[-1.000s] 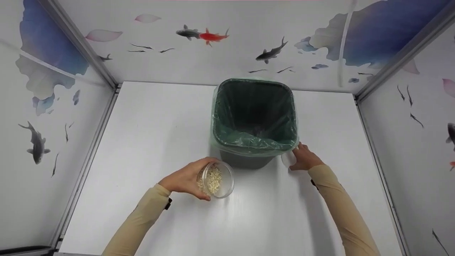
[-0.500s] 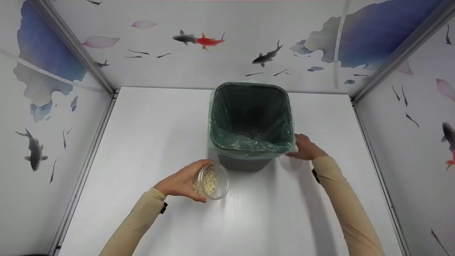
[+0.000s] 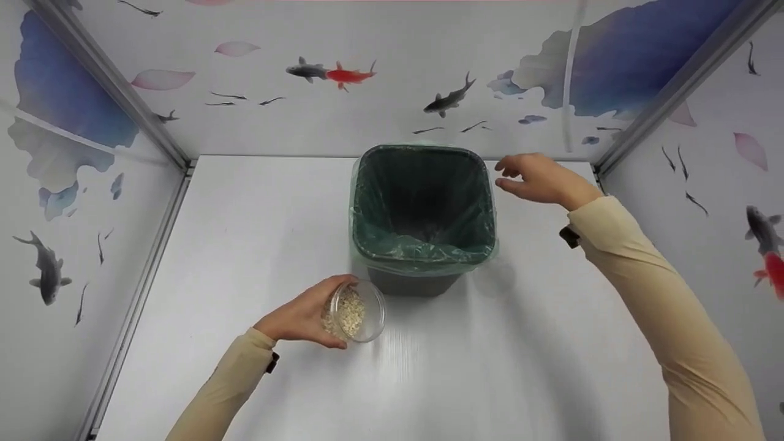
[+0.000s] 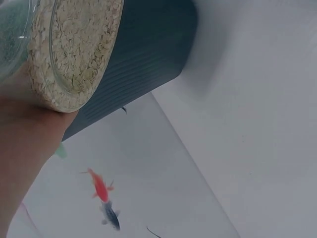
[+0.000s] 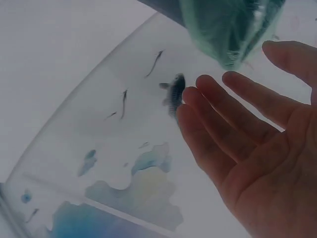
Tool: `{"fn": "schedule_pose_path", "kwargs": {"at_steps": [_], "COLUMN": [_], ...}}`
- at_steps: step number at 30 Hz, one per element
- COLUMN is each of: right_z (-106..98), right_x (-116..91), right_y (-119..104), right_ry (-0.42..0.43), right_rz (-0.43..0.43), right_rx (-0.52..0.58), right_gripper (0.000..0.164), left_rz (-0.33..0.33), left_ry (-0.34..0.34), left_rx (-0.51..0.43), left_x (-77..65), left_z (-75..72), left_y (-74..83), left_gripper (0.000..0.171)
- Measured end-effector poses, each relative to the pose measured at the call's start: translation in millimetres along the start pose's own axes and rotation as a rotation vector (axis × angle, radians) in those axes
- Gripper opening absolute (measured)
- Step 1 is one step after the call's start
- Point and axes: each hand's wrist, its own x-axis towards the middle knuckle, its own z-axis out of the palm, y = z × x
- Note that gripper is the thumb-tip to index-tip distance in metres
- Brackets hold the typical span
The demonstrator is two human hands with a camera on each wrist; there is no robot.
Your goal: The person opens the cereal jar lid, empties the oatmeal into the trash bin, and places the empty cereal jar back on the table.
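In the head view my left hand (image 3: 304, 312) grips a clear jar (image 3: 369, 311), tilted with its mouth toward the right, just in front of the bin. Oat flakes (image 3: 351, 312) lie inside; the left wrist view shows them through the jar's base (image 4: 79, 49). A bin (image 3: 411, 283) with a green liner bag (image 3: 422, 254) stands upright on the table. Beyond its right rim my right hand (image 3: 542, 179) hovers, holding nothing. Its fingers are relaxed and slightly bent in the right wrist view. A faint clear round lid (image 3: 495, 278) lies right of the bin's base.
The white table (image 3: 245, 233) is enclosed by a back wall (image 3: 343, 122) and side walls printed with fish and petals. The bin stands near the back wall.
My right hand has let go of the clear lid beside the bin and moved up and back past the bin's right rim. My left hand keeps its hold on the jar.
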Motion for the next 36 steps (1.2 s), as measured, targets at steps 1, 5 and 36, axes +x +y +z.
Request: {"fn": "schedule_pose_path", "kwargs": {"at_steps": [1,5,36], "right_z": [-3.2,-5.3,20.3], "right_x": [1.5,4.6,16.9], "right_y": [-5.7,-22.0,-36.9], "right_ry": [-0.006,-0.018,-0.083], "right_rz": [-0.004,0.015,0.367], "right_rx": [-0.020,-0.096,0.018], "right_gripper": [0.033,0.030,0.024], "left_rz": [-0.003,0.002,0.015], "left_ry": [0.001,0.009,0.028], "left_rx": [0.003,0.005,0.016], "left_x": [-0.8,-2.7,-12.0], "left_z": [-0.5,-1.7,2.2], "left_y": [0.0,-0.2,-1.7], "left_gripper": [0.104,0.105,0.104]}}
